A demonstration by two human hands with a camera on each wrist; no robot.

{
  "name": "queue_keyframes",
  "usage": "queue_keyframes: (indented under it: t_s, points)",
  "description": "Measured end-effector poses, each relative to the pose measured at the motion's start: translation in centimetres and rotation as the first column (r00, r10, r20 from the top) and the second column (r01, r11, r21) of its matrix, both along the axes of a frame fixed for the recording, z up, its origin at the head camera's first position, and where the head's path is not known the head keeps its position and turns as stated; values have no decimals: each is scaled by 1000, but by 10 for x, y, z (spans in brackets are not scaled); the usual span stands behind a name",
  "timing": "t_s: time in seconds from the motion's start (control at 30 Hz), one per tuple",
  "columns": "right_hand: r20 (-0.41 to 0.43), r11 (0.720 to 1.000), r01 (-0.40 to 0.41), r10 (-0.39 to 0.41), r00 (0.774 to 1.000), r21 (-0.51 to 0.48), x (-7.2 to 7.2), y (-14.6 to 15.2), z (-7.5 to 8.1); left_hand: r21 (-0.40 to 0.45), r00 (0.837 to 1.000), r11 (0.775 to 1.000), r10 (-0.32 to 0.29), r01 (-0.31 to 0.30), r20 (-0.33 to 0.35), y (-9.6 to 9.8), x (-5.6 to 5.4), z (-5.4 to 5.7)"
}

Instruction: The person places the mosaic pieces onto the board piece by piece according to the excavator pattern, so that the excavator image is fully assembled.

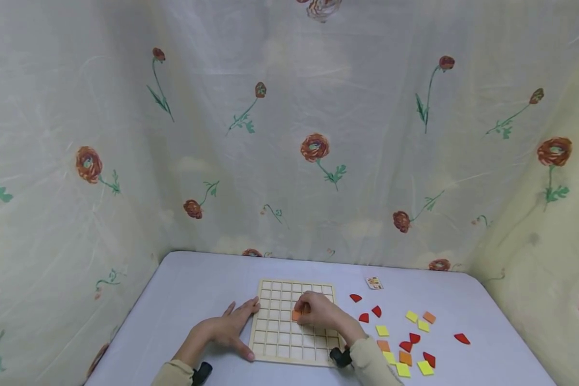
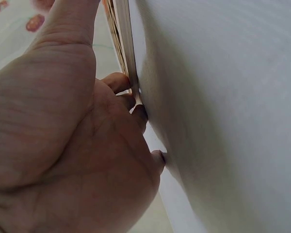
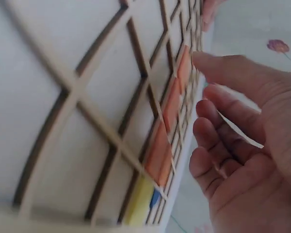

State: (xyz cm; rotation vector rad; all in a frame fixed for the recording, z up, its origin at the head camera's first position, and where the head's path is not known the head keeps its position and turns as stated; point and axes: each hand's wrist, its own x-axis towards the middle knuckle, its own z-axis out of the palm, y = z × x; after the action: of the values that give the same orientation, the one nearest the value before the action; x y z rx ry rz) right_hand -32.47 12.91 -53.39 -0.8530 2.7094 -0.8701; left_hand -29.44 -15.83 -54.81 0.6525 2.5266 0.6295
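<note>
A wooden grid board (image 1: 282, 339) with pale square cells lies on the table. My left hand (image 1: 229, 327) rests along its left edge, fingers spread and thumb near the lower left corner. Over the board's middle, my right hand (image 1: 320, 311) touches or nearly touches an orange square tile (image 1: 296, 316). In the right wrist view, one extended digit is at the end of a row of orange tiles (image 3: 171, 107), the other fingers bent and off the board. A yellow tile (image 3: 138, 201) and a blue piece (image 3: 155, 198) sit nearer that camera. The hand hides part of this row in the head view.
Right of the board lie loose yellow squares (image 1: 383, 331), orange squares (image 1: 405, 358) and red quarter-round pieces (image 1: 355, 297). A small printed card (image 1: 373, 283) lies toward the back of the white table (image 1: 207, 273). Flowered curtains (image 1: 280, 177) surround the table's back and sides.
</note>
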Motion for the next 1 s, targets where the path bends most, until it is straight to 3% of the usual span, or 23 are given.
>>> queue_keyframes:
  t_s: [0.1,0.27,0.43,0.6,0.7,1.0]
  points:
    - [27,998,11,-10,1000,-57,6,14,6,1,1000,1000,-2,2,-3,1,-1,1]
    - [175,991,41,-19,984,-126,17,56,16,4,1000,1000,7,-7,9,2,0,3]
    - [325,985,161,-134,936,-55,31,111,18,21,1000,1000,1,-1,11,2,2,4]
    - [380,958,288,-269,885,7,46,155,11,29,1000,1000,-3,3,-2,2,6,7]
    - [406,948,318,-299,863,23,53,172,4,34,1000,999,0,0,5,2,7,7]
    - [359,956,293,-269,894,-14,60,188,-9,43,1000,999,-13,12,13,0,5,6]
